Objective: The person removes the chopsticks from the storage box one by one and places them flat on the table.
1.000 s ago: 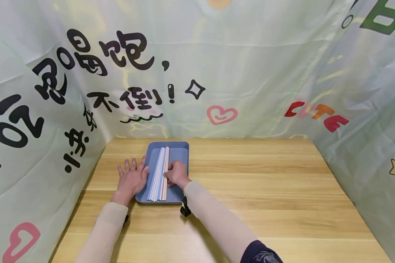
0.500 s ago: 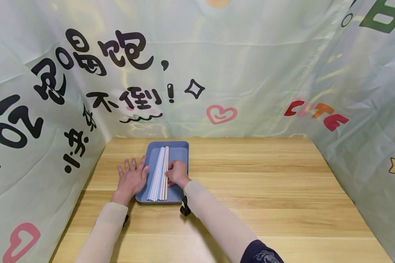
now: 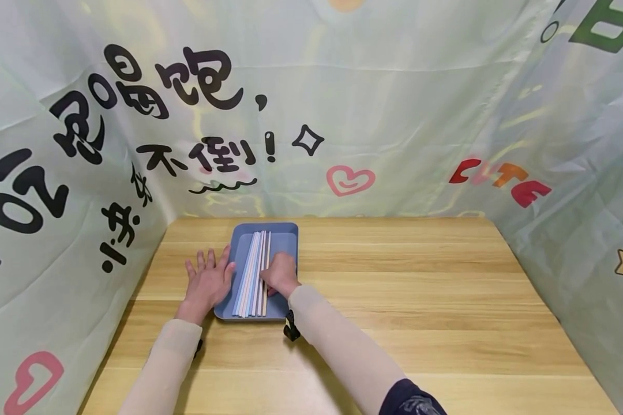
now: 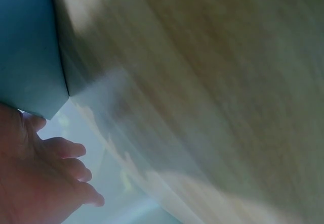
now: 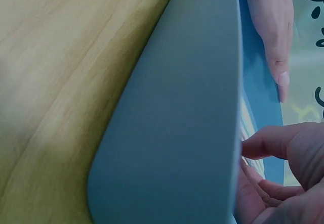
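A blue-grey rectangular tray [image 3: 285, 230] lies on the table, holding a bunch of thin pastel chopsticks [image 3: 247, 276] in blue, pink and cream. At the bunch's right edge a cream chopstick [image 3: 265, 305] lies slightly apart from the others. My right hand [image 3: 282, 272] reaches over the tray's right side and pinches this chopstick near its middle; the fingertips are partly hidden in the head view. My left hand [image 3: 207, 283] rests beside the tray, fingers spread, thumb touching its left rim. In the right wrist view, the tray's outer wall [image 5: 167, 107] hides much of the chopsticks.
The wooden table [image 3: 420, 300] extends to the right of the tray and in front of it. Printed fabric walls [image 3: 394, 127] enclose the back and both sides. The left wall [image 3: 83, 300] stands close to the left hand.
The cream chopstick has shifted slightly right, opening a narrow gap from the bunch. The right hand's fingers have curled in lower around it. The left hand and tray have stayed put.
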A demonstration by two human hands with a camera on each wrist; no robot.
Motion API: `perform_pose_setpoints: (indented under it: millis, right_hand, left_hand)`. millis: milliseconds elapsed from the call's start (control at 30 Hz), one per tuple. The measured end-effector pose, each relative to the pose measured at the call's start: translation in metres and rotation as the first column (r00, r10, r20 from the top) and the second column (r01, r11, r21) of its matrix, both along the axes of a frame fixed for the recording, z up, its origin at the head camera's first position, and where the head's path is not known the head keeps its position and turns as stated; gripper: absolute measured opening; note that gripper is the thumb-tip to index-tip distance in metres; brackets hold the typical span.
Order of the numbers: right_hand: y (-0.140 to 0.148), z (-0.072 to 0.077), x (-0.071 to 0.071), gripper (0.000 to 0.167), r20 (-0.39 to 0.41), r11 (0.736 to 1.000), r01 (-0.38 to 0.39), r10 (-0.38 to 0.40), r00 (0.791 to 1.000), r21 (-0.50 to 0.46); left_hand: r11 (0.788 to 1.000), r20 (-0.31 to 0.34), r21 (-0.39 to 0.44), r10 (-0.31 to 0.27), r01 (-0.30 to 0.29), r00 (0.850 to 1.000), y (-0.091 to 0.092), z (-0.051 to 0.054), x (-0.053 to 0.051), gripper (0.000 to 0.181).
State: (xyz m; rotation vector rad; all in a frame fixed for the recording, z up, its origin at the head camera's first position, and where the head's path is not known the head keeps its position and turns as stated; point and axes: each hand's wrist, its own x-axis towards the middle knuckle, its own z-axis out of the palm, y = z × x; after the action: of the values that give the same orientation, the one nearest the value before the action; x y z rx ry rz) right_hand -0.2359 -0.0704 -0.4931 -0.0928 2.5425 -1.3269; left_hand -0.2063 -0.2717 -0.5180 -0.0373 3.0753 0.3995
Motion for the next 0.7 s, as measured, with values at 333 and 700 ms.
perform_pose_setpoints:
  millis: [333,700]
  right_hand:
    - [0.0011,0.0071,0.0015,0.033,0.048,1.0,0.021,-0.022,0.999,0.008]
    - [-0.0031,0.0027,0.0,0.035,0.015,0.996,-0.005,0.004,1.0,0.094]
  left_hand:
    - [1.0,0.0,0.011,0.006,-0.006,1.0,0.0012,0.0008,0.0018,0.064]
    - [1.0,-0.005,-0.002,0.009,-0.009,1.0,0.0032,0.0025,0.0027,0.064]
